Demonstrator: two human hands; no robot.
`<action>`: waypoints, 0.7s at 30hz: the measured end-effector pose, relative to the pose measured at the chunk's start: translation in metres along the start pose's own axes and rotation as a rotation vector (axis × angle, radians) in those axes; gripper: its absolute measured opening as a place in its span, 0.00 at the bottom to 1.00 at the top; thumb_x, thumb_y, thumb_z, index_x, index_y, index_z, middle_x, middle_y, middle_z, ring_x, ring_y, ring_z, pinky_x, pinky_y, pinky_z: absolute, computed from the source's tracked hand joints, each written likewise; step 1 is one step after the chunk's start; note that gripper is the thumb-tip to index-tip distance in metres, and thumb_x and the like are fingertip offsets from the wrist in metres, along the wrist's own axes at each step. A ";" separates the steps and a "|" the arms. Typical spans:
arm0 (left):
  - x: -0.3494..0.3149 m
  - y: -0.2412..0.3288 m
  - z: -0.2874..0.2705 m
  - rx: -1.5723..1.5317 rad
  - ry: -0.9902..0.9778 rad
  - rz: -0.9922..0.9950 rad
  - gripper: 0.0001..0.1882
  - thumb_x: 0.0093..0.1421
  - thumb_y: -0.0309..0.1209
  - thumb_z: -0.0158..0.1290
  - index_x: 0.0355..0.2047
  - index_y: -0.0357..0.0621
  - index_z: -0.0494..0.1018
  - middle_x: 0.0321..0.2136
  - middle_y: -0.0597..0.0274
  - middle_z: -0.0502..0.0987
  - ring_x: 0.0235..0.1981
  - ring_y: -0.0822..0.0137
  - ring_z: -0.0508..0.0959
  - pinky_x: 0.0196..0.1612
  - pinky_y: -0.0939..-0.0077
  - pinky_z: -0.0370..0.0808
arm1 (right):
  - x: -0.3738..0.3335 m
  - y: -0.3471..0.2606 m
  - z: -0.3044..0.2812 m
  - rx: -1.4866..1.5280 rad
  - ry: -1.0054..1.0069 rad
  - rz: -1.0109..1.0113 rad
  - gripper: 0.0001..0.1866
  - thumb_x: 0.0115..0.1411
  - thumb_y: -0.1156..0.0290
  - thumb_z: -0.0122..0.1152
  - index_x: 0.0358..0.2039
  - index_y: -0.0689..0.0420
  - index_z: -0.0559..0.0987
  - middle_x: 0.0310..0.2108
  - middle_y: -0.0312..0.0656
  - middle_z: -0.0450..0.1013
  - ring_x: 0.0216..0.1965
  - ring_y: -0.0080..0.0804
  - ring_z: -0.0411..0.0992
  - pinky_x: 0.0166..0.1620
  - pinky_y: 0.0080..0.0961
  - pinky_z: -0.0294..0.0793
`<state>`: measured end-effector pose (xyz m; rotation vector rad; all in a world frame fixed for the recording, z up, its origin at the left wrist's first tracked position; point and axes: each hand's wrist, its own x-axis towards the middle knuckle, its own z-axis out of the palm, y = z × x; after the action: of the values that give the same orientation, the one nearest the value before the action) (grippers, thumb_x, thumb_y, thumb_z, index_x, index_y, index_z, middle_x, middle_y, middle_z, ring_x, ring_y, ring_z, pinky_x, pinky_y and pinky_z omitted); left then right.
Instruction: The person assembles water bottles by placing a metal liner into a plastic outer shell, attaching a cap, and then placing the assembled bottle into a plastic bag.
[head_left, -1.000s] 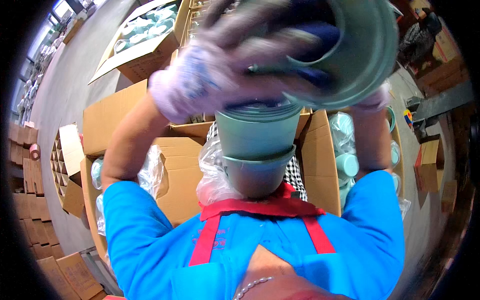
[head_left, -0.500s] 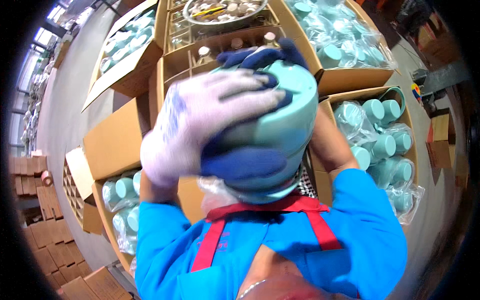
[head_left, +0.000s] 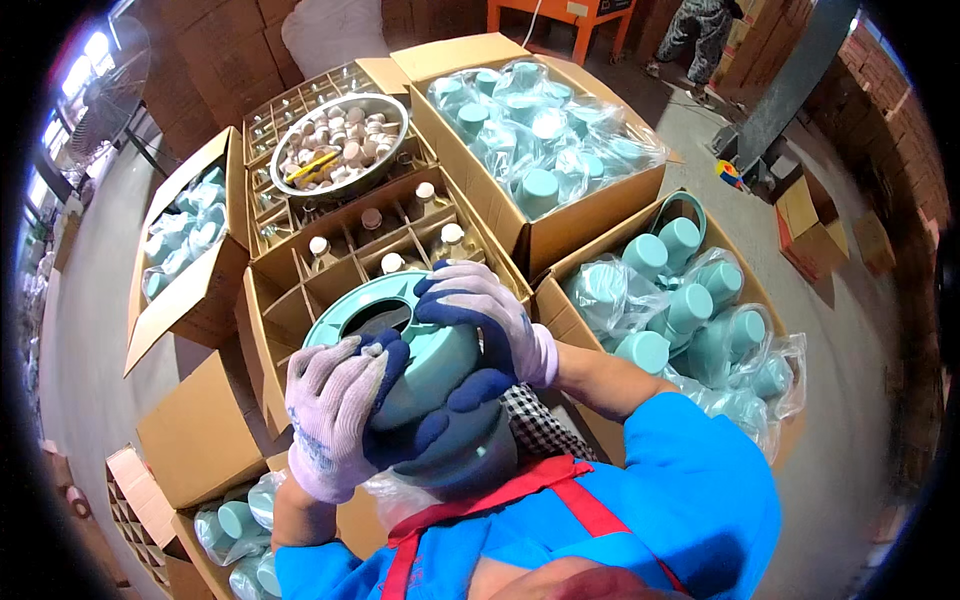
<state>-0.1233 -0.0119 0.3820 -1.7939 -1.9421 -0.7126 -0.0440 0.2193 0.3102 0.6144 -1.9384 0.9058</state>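
Head view shows me the tub (head_left: pixel 445 360), teal, held between two gloved hands at the near side of the divided box (head_left: pixel 262 335), just beyond the red apron (head_left: pixel 515 482). I judge it light for its bulk and fairly stiff, probably plastic, so a hard squeeze should flex it a little rather than break it. Its smooth wall may slide, though the gloves' blue palms look coated and ought to bite. I would take it by opposite sides, fingers over the rim (head_left: pixel 345 300) and thumbs lower on the wall, much as it is held. My left hand (head_left: pixel 335 415) curls round the left side, thumb below; my right hand (head_left: pixel 500 325) covers the far right side, fingertips on top, thumb down the wall. Both are spread wide around the tub and have hold of it; how hard they press, I cannot tell. The end with the dark hole (head_left: pixel 385 318) points up and toward the far left, and the long axis slopes from there down toward the near right, tilted rather than plumb. Greyer wall (head_left: pixel 480 455) shows beneath; whether that is a second tub nested with it, I cannot tell.
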 end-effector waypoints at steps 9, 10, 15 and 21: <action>-0.059 -0.056 0.014 -0.357 0.213 -0.313 0.29 0.70 0.51 0.40 0.55 0.39 0.73 0.61 0.45 0.68 0.64 0.48 0.65 0.68 0.55 0.57 | 0.009 -0.026 0.018 0.088 0.045 0.302 0.23 0.63 0.62 0.58 0.56 0.59 0.74 0.55 0.51 0.71 0.59 0.46 0.69 0.64 0.36 0.64; -0.067 -0.067 0.020 -0.497 0.236 -0.460 0.31 0.71 0.52 0.37 0.58 0.38 0.72 0.62 0.45 0.68 0.65 0.50 0.64 0.68 0.56 0.56 | 0.024 -0.037 0.002 -0.078 -0.033 0.123 0.22 0.58 0.66 0.63 0.53 0.58 0.76 0.53 0.53 0.72 0.57 0.52 0.69 0.63 0.36 0.65; -0.024 -0.012 0.038 -0.600 0.364 -0.352 0.38 0.71 0.57 0.37 0.57 0.30 0.71 0.60 0.43 0.69 0.63 0.49 0.68 0.67 0.57 0.59 | -0.006 0.050 0.019 1.086 0.145 0.670 0.21 0.60 0.61 0.62 0.49 0.59 0.79 0.46 0.42 0.77 0.51 0.31 0.73 0.55 0.31 0.71; -0.050 -0.044 0.030 -0.607 0.515 -0.497 0.24 0.71 0.35 0.41 0.60 0.30 0.67 0.58 0.45 0.72 0.59 0.54 0.72 0.65 0.58 0.67 | 0.021 -0.010 0.003 0.430 0.153 0.474 0.23 0.68 0.51 0.47 0.44 0.58 0.81 0.37 0.40 0.80 0.40 0.31 0.77 0.46 0.27 0.74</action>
<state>-0.1604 -0.0356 0.3240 -1.1849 -1.9169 -1.8833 -0.0481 0.2096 0.3308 0.3081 -1.7874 1.6443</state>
